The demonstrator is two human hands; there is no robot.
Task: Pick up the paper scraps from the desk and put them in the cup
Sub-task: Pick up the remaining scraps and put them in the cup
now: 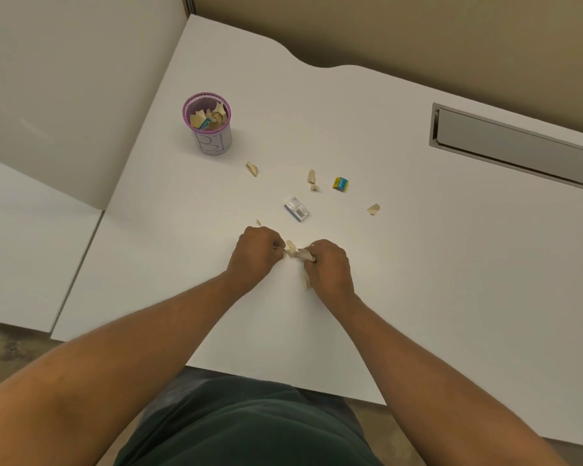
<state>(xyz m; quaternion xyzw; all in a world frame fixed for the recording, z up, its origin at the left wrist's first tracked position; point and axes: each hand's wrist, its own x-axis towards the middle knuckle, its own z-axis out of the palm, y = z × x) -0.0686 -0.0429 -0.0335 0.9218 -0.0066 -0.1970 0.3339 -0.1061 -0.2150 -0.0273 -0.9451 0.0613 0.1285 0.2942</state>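
Observation:
A purple-rimmed mesh cup (210,142) stands at the far left of the white desk (418,264), holding several beige paper scraps. My left hand (253,257) and my right hand (329,267) meet at the desk's middle, fingers curled on beige paper scraps (293,251) between them. Another scrap (305,280) pokes out beside my right hand. Loose scraps lie beyond: one (251,168) near the cup, two (312,179) further right, one (373,209) at the right, a tiny one (258,222) by my left hand.
A small grey-blue box (297,208) and a yellow-blue box (341,183) lie among the scraps. A grey cable hatch (515,149) is set into the desk at the far right. A white partition (64,95) borders the desk on the left.

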